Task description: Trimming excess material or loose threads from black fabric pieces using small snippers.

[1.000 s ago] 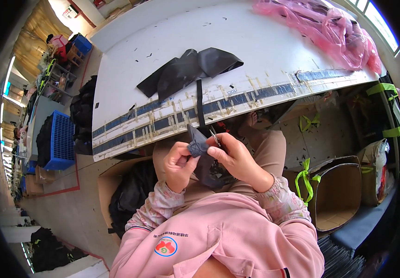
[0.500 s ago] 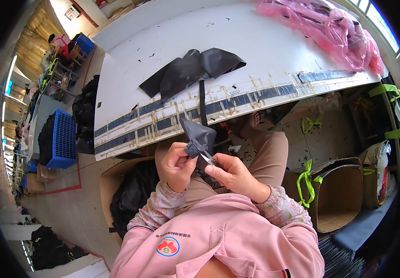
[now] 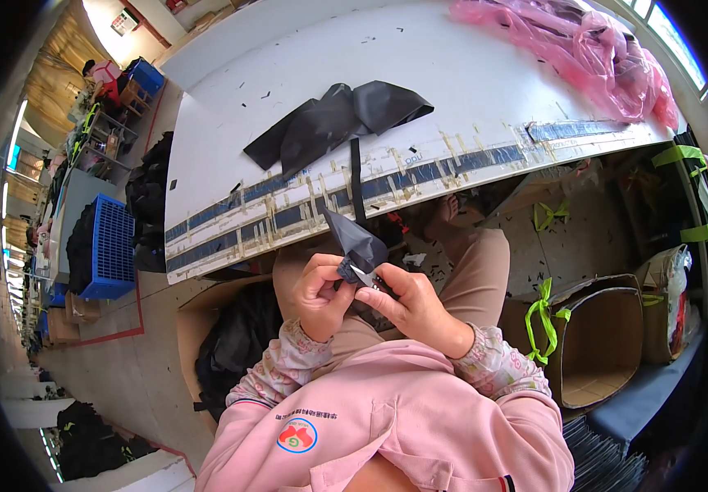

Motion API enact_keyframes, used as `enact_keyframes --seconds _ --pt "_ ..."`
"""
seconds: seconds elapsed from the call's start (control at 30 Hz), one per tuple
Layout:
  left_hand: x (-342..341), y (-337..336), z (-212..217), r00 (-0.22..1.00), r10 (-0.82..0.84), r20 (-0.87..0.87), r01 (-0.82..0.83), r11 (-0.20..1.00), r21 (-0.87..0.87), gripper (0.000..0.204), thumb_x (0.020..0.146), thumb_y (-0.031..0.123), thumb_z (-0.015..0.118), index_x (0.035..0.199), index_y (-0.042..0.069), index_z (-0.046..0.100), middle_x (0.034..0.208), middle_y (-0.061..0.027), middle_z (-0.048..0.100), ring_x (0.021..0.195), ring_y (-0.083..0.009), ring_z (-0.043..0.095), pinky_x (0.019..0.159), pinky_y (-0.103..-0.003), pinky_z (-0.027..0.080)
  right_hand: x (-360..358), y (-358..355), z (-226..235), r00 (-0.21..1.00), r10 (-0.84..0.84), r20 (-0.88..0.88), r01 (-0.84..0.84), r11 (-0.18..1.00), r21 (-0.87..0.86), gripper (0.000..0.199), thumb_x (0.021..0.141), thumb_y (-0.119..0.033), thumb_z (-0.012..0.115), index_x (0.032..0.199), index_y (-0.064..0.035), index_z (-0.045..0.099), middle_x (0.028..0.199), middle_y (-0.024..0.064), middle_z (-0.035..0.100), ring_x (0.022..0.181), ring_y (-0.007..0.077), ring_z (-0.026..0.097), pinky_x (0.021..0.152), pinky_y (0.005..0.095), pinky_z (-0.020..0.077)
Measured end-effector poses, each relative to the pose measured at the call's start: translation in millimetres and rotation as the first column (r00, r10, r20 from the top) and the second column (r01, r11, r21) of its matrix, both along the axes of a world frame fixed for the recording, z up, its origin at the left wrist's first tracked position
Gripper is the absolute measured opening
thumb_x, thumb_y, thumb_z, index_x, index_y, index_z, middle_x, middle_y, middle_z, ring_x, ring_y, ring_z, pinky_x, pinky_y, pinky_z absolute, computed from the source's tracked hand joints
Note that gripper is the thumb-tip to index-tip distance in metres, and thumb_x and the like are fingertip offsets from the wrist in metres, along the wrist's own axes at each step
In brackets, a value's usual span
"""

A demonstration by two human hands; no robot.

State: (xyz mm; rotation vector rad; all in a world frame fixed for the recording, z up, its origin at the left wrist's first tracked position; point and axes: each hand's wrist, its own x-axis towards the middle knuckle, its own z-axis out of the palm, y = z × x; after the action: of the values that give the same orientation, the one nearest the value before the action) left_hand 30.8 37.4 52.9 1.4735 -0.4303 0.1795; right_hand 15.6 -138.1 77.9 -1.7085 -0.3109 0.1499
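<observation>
Pinching dark cloth (image 3: pixel 357 244), near edge of surface (image 3: pixel 485 82) | left hand (image 3: pixel 322 297): fingertip grip on its gathered end, seemingly for steadiness | right hand (image 3: pixel 416 310): grip wrapped around small metal cutter (image 3: pixel 364 277), tip at cloth, presumably for fine control | black sheet (image 3: pixel 309 131): laid on surface, seemingly within reach; strap (image 3: pixel 356 176) overhanging edge

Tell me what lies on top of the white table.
Black cloth, small dark scraps and a pink plastic bag are there. Whatever lies under the cloth or the bag is covered.
</observation>
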Motion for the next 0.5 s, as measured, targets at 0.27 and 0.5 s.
enact_keyframes --seconds 0.27,0.5 --pt "1.2 0.7 -2.1 1.000 0.008 -0.004 -0.008 1.000 0.009 0.016 0.082 -0.013 0.060 0.094 -0.004 0.060 0.104 -0.0107 0.057 0.087 -0.0130 0.058 0.075 -0.024 0.048 0.4 0.9 -7.7 0.994 -0.056 0.091 0.054 0.998 0.027 0.030 0.088 -0.022 0.069 0.079 0.0004 0.051 0.055 0.0134 0.044 0.047 0.0197 0.034 0.043 0.0322 0.0349" --pt "2.2 3.8 -5.6 1.000 -0.010 0.020 0.009 0.998 0.070 0.015 0.079 -0.012 0.063 0.091 -0.002 0.063 0.101 -0.0102 0.060 0.079 -0.0106 0.056 0.063 -0.020 0.043 0.1 1.2 -3.9 0.999 -0.043 0.033 0.041 0.998 0.046 0.034 0.087 -0.026 0.070 0.079 0.0006 0.050 0.055 0.0123 0.042 0.048 0.0164 0.034 0.043 0.0310 0.0351"
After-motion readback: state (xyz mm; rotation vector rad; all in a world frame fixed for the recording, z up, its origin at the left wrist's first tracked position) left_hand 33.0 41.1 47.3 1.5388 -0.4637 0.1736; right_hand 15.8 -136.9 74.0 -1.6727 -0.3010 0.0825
